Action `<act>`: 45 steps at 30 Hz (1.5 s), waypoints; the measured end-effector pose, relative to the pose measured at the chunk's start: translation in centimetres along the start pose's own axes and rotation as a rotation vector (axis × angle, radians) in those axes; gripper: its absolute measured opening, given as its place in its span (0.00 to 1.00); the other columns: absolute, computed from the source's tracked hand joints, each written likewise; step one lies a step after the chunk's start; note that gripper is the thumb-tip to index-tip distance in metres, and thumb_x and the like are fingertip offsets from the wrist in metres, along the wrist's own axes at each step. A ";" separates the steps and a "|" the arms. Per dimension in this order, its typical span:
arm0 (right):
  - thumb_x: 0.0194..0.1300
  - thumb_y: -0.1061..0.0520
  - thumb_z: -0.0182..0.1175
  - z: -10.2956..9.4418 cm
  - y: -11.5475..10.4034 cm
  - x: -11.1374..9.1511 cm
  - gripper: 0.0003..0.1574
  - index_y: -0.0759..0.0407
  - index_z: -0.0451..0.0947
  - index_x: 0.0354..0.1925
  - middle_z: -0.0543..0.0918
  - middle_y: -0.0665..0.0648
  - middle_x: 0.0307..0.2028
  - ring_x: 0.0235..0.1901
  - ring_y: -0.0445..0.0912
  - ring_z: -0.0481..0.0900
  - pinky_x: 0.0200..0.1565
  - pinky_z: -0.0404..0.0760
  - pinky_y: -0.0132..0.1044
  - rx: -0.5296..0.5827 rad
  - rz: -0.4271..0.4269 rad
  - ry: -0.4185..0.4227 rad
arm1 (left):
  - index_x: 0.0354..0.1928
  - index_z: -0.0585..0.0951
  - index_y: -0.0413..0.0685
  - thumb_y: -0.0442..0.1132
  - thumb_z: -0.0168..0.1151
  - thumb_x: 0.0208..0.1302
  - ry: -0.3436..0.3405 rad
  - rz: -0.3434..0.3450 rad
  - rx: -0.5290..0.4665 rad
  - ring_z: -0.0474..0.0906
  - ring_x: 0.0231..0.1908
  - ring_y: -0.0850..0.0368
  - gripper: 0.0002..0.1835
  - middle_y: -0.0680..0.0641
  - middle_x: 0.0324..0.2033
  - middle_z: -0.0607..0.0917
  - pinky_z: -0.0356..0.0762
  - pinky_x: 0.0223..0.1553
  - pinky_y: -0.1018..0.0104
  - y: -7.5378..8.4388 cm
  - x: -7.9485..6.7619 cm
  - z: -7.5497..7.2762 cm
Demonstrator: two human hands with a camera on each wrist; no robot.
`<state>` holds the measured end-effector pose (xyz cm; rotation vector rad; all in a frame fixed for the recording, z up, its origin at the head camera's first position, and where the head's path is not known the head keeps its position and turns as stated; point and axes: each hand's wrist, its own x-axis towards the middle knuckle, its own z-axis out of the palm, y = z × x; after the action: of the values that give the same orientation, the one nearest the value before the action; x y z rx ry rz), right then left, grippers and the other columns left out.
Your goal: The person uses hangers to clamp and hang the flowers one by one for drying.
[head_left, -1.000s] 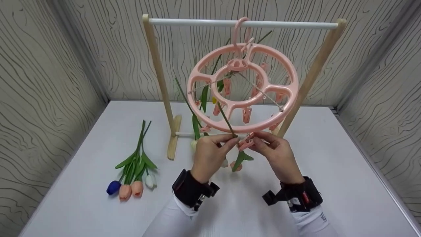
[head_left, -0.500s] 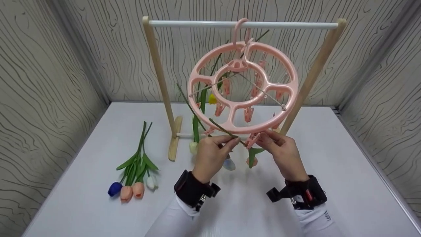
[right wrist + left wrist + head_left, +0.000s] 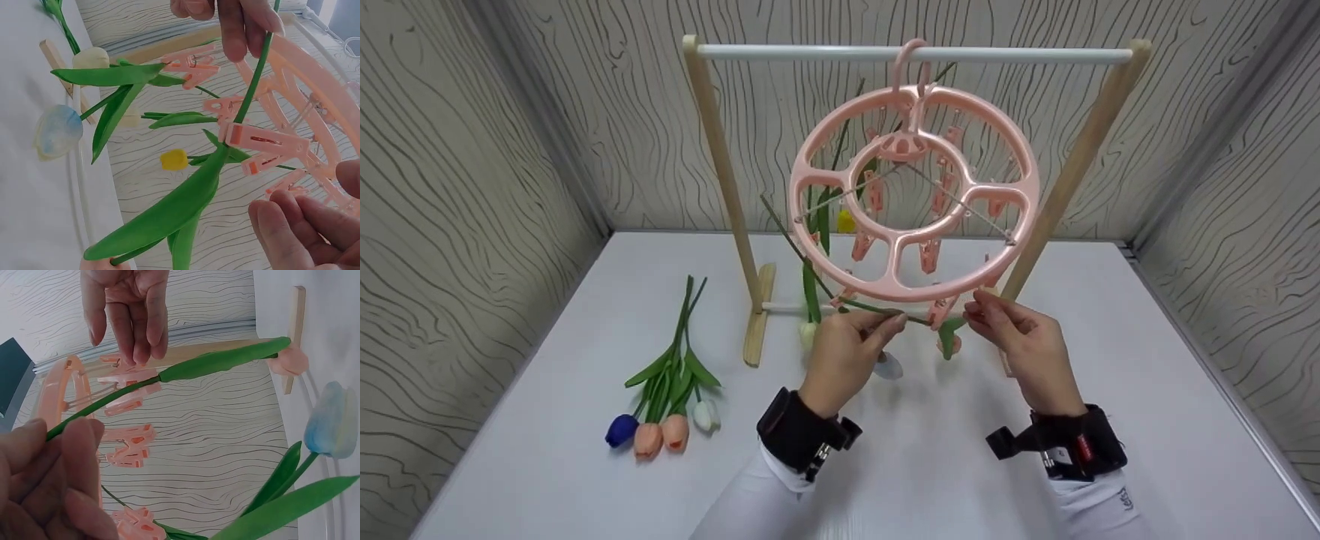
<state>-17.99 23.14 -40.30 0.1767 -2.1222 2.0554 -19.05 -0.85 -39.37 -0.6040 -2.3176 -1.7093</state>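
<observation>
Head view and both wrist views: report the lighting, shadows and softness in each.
Head view: brightest, with glossy highlights on the pink hanger and soft shadow on the white table; left wrist view: dimmer, scene turned sideways, the left hand in shade and the blue-white tulip looking slightly soft; right wrist view: also dim and sideways, with a bright patch toward the upper right corner.

Two hands [image 3: 847,358], one hanger [image 3: 904,146], one rack [image 3: 810,52], four tabletop tulips [image 3: 658,394].

Left grip [image 3: 844,356] pinching, right grip [image 3: 1031,346] loosely curled, both forearms [image 3: 754,491] stretched forward
</observation>
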 end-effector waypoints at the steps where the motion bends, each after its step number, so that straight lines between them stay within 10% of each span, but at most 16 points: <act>1: 0.73 0.51 0.58 -0.2 0.1 0.0 0.27 0.68 0.75 0.62 0.82 0.66 0.50 0.54 0.53 0.81 0.53 0.78 0.39 -0.010 0.001 0.004 | 0.41 0.90 0.48 0.44 0.66 0.67 -0.001 -0.001 0.003 0.80 0.20 0.53 0.09 0.58 0.25 0.85 0.78 0.25 0.68 0.0 0.0 0.0; 17: 0.73 0.47 0.57 -3.2 2.6 -1.1 0.26 0.65 0.79 0.57 0.85 0.57 0.48 0.46 0.44 0.83 0.46 0.83 0.36 -0.294 0.001 0.071 | 0.46 0.88 0.45 0.45 0.64 0.68 -0.033 -0.061 0.136 0.77 0.21 0.65 0.13 0.55 0.34 0.88 0.76 0.22 0.70 -2.6 -1.4 -3.1; 33: 0.74 0.45 0.55 -6.4 3.7 -1.0 0.26 0.64 0.78 0.57 0.82 0.62 0.52 0.47 0.42 0.81 0.43 0.81 0.27 -0.461 0.028 0.142 | 0.53 0.84 0.42 0.43 0.59 0.73 0.375 -0.262 0.408 0.78 0.39 0.50 0.15 0.43 0.46 0.85 0.75 0.36 0.60 -11.9 -3.7 -16.9; 45: 0.75 0.42 0.53 -6.4 4.3 -0.8 0.29 0.61 0.77 0.60 0.82 0.61 0.54 0.49 0.46 0.81 0.45 0.81 0.29 -0.512 0.138 0.142 | 0.60 0.75 0.27 0.41 0.55 0.72 0.153 -0.553 0.558 0.80 0.47 0.36 0.24 0.29 0.49 0.82 0.76 0.47 0.46 -16.0 -2.4 -21.1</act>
<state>-17.85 29.69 -44.49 -0.1856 -2.5332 1.4607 -25.56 -25.27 -47.53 0.2830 -2.8213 -1.1003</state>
